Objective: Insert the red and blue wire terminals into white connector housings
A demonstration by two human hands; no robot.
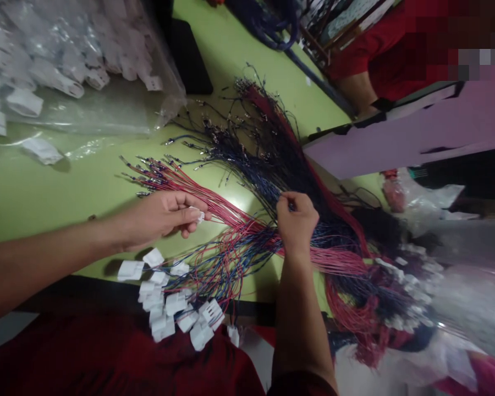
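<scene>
Between the thumb and fingers of my left hand (pixel 165 217) is a small white plastic connector (pixel 200 217), mostly covered by the fingertips. My right hand (pixel 297 220) is closed over the bundle of dark blue wires (pixel 256 179), its fingertips pinched on the strands. Red wires (pixel 206 192) with metal crimp terminals at their left ends run between the two hands. Below them, several white connector housings (pixel 177 302) with red and blue wires fitted hang over the table's front edge.
A clear plastic bag (pixel 99 104) of white connectors lies at upper left, near a black flat object (pixel 192 58). A purple panel (pixel 416 126) stands at right. Another person's arm (pixel 357 91) shows beyond it. More wires with white connectors (pixel 408 286) lie at lower right.
</scene>
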